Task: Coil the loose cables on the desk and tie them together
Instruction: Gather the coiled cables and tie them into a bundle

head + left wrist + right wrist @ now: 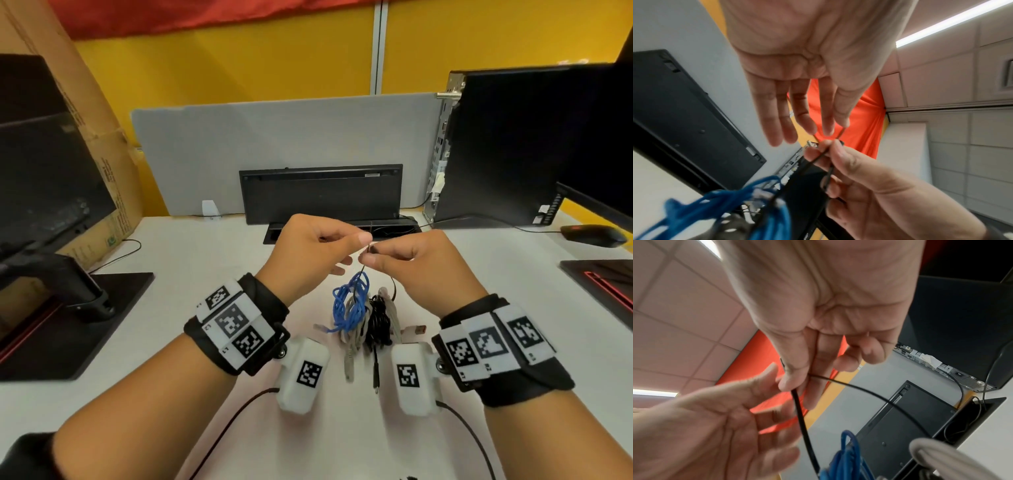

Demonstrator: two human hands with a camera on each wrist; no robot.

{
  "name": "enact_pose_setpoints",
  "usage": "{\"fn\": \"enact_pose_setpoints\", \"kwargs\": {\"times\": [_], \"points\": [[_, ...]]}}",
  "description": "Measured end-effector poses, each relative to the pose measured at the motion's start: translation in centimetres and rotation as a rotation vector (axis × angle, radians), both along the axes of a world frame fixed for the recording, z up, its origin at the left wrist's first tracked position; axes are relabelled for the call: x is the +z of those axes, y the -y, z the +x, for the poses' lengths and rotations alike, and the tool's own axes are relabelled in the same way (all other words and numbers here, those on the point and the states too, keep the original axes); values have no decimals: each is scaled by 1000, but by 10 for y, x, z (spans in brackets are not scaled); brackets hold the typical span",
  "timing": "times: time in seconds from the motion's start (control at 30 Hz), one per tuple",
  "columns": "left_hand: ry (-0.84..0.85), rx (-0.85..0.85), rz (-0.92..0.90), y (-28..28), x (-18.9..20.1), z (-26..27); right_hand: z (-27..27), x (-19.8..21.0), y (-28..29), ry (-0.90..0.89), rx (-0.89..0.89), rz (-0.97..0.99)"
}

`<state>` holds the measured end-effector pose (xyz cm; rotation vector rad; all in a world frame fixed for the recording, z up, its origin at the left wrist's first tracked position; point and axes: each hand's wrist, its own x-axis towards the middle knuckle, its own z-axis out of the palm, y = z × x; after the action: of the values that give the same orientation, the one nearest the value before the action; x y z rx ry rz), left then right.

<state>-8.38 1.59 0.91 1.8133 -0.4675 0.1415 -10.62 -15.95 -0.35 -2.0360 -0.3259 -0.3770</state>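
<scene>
A bundle of coiled cables (363,311), blue, grey and black, lies on the white desk (205,274) between my wrists, with loose plugs trailing toward me. A thin black tie (361,266) rises from the blue coil (352,301) to both hands. My left hand (360,240) pinches its upper end between thumb and forefinger, the other fingers spread. My right hand (372,254) pinches the tie just beside it. The left wrist view shows the left hand (838,131) holding a thin strand above the right hand. In the right wrist view the right hand (791,387) grips the tie (800,415), which loops down to the blue coil (846,456).
A black keyboard (320,195) stands on edge against the grey divider, behind a desk cable slot (342,231). A black computer case (496,147) and a mouse (596,234) sit at the right. A monitor stand (78,308) and a cardboard box (85,137) fill the left.
</scene>
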Motion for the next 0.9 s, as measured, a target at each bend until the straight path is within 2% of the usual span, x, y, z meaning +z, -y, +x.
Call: {"fn": "enact_pose_setpoints", "kwargs": {"times": [0.13, 0.2, 0.27, 0.37, 0.47, 0.6, 0.7, 0.8, 0.9], "points": [[-83, 120, 180, -30, -13, 17, 1, -3, -3, -29, -2, -4], [-86, 194, 334, -52, -19, 30, 1, -4, -4, -37, 11, 5], [-107, 211, 574, -76, -22, 43, 1, -5, -6, -33, 24, 12], [-198, 178, 1054, -105, -27, 55, 2, -8, -7, -17, 39, 9], [-340, 118, 1282, -117, -36, 58, 3, -10, -8, -9, 42, 4], [-480, 89, 1344, -120, -46, 56, 3, -10, -9, 4, 55, -11], [-513, 85, 1348, -120, -48, 57, 2, -10, -9, 4, 54, -9], [-475, 88, 1319, -117, -44, 57, 2, -10, -9, 4, 40, -4], [-369, 138, 1128, -110, -37, 61, 2, -9, -8, 19, 4, 14]]}}
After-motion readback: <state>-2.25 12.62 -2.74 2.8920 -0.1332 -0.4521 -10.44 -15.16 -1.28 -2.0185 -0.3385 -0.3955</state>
